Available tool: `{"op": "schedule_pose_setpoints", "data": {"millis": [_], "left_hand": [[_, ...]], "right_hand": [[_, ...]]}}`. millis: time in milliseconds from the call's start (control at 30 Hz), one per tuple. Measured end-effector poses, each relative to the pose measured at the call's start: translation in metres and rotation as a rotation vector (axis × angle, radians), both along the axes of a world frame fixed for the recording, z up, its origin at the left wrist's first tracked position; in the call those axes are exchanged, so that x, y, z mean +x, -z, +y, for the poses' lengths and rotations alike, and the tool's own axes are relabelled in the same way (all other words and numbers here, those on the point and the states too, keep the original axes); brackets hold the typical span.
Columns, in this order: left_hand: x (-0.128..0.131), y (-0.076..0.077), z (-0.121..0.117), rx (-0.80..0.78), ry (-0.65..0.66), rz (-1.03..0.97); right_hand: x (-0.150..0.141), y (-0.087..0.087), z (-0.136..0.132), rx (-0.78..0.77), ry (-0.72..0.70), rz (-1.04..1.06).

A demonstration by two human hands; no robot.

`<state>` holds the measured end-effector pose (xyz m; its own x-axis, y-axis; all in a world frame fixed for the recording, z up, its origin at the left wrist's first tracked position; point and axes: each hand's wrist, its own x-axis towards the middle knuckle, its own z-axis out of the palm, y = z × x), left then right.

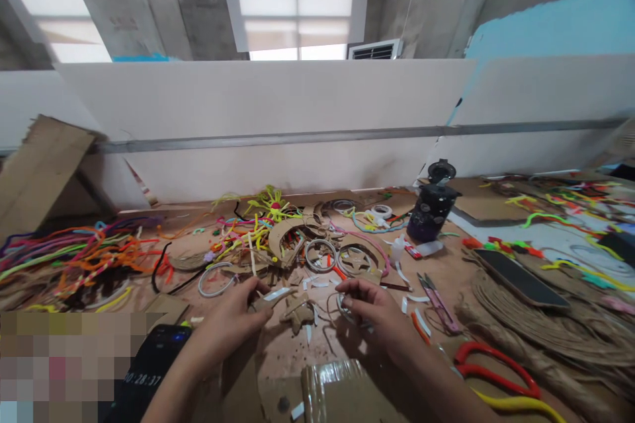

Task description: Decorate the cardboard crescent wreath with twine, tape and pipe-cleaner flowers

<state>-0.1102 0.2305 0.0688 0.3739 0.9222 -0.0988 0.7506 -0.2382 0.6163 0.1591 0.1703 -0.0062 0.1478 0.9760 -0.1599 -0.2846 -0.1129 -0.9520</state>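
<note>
My left hand (pixel 241 314) pinches a small curved cardboard piece (pixel 258 304) with a white strip on it. To the right of it, a cardboard star (pixel 297 314) lies on the table. My right hand (pixel 370 309) has its fingers curled in, thumb towards the fingertips; what they hold, if anything, I cannot make out. Beside those fingertips runs a thin brown cord (pixel 326 318), and a white ring is partly hidden beneath the hand. Just beyond both hands are a ring (pixel 320 256) and another ring around a star shape (pixel 355 260).
Colourful pipe cleaners (pixel 94 254) pile up on the left. A dark cup (pixel 432 211) with its lid raised stands at the back. Towards the right are a pink cutter (pixel 440 304), red-handled scissors (pixel 496 367), a phone (pixel 520 277) and coiled brown paper cord (pixel 540 324). Another phone (pixel 149 370) lies front left.
</note>
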Motion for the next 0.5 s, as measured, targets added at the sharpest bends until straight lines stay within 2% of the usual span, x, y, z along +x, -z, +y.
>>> {"op": "schedule_pose_setpoints", "data": {"millis": [100, 267, 400, 500], "left_hand": [[0.008, 0.006, -0.001, -0.043, 0.085, 0.021], [0.015, 0.015, -0.001, -0.081, 0.125, 0.056], [0.019, 0.014, -0.005, -0.089, 0.158, -0.021], [0.023, 0.011, -0.01, -0.153, 0.186, -0.113]], "right_hand": [[-0.002, -0.004, -0.002, 0.011, 0.004, 0.031], [-0.005, -0.013, -0.006, 0.018, -0.011, 0.01], [-0.005, -0.014, -0.007, 0.021, -0.032, -0.002], [-0.004, -0.008, -0.006, 0.023, -0.058, -0.123]]}}
